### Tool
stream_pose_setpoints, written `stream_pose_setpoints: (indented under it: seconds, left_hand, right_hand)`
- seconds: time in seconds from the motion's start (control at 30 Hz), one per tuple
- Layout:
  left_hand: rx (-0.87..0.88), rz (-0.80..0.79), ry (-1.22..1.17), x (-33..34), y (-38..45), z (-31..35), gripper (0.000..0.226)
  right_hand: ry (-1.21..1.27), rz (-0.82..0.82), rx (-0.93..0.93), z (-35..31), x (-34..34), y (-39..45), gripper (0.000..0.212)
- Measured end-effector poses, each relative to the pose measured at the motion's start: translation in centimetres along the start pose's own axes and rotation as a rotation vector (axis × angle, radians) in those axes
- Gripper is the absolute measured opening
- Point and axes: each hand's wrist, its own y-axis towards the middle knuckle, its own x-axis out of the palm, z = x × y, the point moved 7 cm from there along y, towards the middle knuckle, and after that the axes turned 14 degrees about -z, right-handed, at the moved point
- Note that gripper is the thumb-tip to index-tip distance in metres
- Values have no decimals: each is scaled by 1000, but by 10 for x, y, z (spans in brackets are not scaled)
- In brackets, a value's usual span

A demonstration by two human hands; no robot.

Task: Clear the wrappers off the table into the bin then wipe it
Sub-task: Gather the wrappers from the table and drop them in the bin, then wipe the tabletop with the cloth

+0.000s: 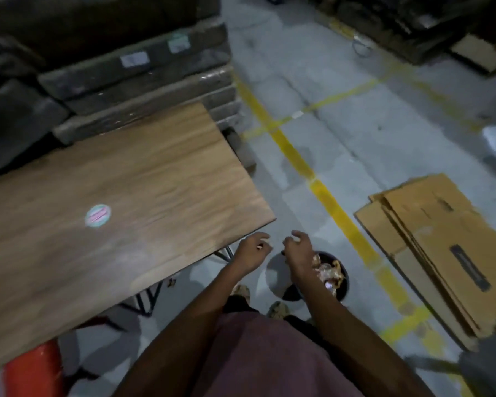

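Observation:
A wooden table (143, 179) fills the left of the view, and its top carries only a round pale sticker (97, 215). On the floor by the table's near right corner stands a small black bin (342, 287) with shiny crumpled wrappers (328, 272) inside. My left hand (251, 249) hovers just off the table's corner, fingers loosely curled with nothing seen in them. My right hand (297, 247) hangs beside it, above the bin's left rim, fingers apart and empty. My right forearm hides part of the bin.
Flattened cardboard boxes (438, 242) lie on the floor to the right. Yellow floor lines (338, 213) run past the bin. Wrapped dark stacks (138, 81) stand behind the table. A red object (33, 371) sits at the lower left. My feet (259, 300) are next to the bin.

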Motion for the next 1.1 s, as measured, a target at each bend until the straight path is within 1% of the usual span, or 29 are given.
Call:
stream_pose_setpoints:
  seconds: [0.07, 0.13, 0.2, 0.27, 0.33, 0.37, 0.47, 0.53, 0.63, 0.7, 0.77, 0.83, 0.9, 0.97, 1.03, 1.1]
  left_hand:
    - [15, 76, -46, -24, -22, -7, 37]
    - [21, 190, -92, -50, -46, -17, 35]
    - [7, 295, -162, -73, -73, -33, 35]
    - [-19, 396, -261, -94, -104, -55, 35]
    - [-35, 527, -376, -116, -138, -84, 32]
    - [-41, 593, -430, -127, -156, -99, 30]
    - [-62, 774, -562, -153, -208, -154, 23]
    - [-83, 868, -633, -170, -239, -193, 21]
    - [-100, 972, -707, -195, -287, -249, 24]
    - [-113, 1008, -735, -213, -324, -282, 26]
    - [-127, 1043, -765, -230, -362, -321, 25]
    - [-140, 1113, -796, -246, -399, -359, 20]
    - [-172, 1205, -842, -254, -438, -393, 16]
    - [-195, 1273, -866, -255, -476, -412, 24]
    - [-187, 1322, -904, -256, -509, -424, 28]
    - [-182, 1372, -940, -257, -533, -441, 25]
  right_hand:
    - [-54, -70, -41, -15, 20, -14, 24]
    - [-130, -130, -82, -25, 39, -23, 22]
    - [-215, -169, -138, -36, 62, -30, 26]
    - [-295, -171, -246, -51, 90, -42, 30]
    - [-339, -151, -372, -69, 121, -59, 33]
    - [-339, -167, -423, -76, 138, -69, 35]
    - [-369, -274, -550, -85, 195, -94, 38]
    - [-397, -340, -592, -85, 235, -105, 39]
    - [-427, -371, -619, -83, 296, -124, 39]
    - [-449, -376, -606, -75, 339, -137, 38]
    - [-487, -429, -614, -66, 387, -156, 37]
    - [-512, -488, -658, -62, 435, -180, 35]
    - [-534, -551, -702, -58, 482, -206, 34]
    - [-580, -629, -722, -50, 524, -230, 33]
    - [-626, -743, -762, -43, 563, -256, 32]
    - [-676, -855, -774, -35, 603, -279, 31]
